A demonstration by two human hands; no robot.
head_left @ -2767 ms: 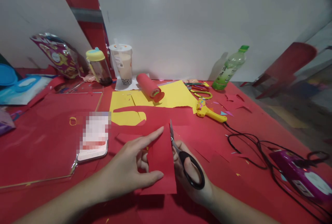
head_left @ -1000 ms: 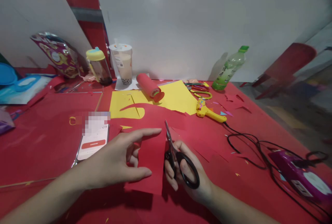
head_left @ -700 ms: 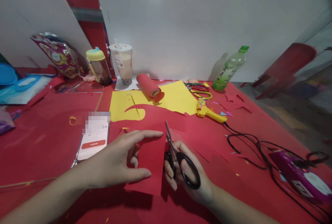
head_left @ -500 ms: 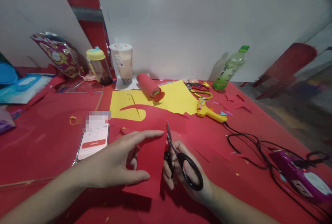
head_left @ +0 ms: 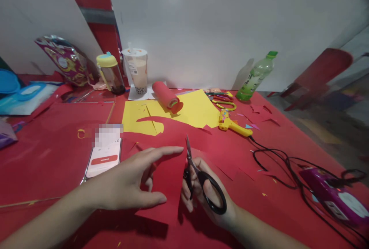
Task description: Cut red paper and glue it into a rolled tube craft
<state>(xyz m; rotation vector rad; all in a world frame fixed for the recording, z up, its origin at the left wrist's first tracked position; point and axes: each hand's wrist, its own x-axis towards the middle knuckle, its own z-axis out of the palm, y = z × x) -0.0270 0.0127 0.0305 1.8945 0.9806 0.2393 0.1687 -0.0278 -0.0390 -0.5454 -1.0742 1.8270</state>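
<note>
My left hand (head_left: pixel 135 180) holds a sheet of red paper (head_left: pixel 170 172) upright over the table. Its thumb and index finger lie along the paper, while the other fingers curl partly out of sight behind it. A pair of black-handled scissors (head_left: pixel 198 172) is in my right hand (head_left: pixel 215 199), its blades pointing up at the paper's right edge, close to my left index fingertip. From the sheet's top, a curved red strip reaches over the yellow paper (head_left: pixel 190 107); whether it is joined to the sheet is hard to make out.
A phone (head_left: pixel 103 160) lies beside my left forearm. Behind are a red paper roll (head_left: pixel 165 97), a bubble tea cup (head_left: pixel 138 72), a yellow-lidded bottle (head_left: pixel 111 74) and a green bottle (head_left: pixel 256 76). A yellow glue gun (head_left: pixel 233 124) trails its cord toward a purple power strip (head_left: pixel 334 195).
The red paper, its curved strip and both hands have shifted very slightly to the right. The scissors remain at the paper's edge.
</note>
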